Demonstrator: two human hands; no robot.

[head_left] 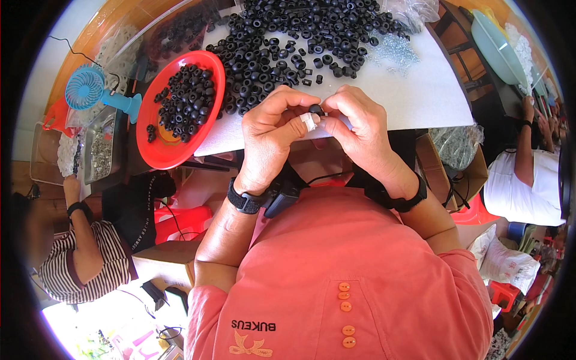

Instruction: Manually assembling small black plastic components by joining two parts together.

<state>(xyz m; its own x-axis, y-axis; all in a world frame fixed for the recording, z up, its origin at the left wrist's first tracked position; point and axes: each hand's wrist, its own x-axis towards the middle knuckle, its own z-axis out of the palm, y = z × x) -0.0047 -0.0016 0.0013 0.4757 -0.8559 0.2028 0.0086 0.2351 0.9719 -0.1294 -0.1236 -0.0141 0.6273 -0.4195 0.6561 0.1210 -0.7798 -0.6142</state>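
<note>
Close together over the near edge of the white tabletop, both my hands work on one small round black plastic part. My left hand pinches it between thumb and fingers, with white tape wrapped round the thumb. From the other side, the thumb and forefinger of my right hand close on the part's right edge; whether they also hold a tiny piece there is too small to tell. Beyond my hands spreads a large heap of similar black hollow parts. Small clear pieces lie at the heap's right.
Left of my hands, a red plate holds more black parts. Past it stand a blue fan and a tray of small pieces. Co-workers in a striped shirt and a white shirt sit at either side. A teal basin is far right.
</note>
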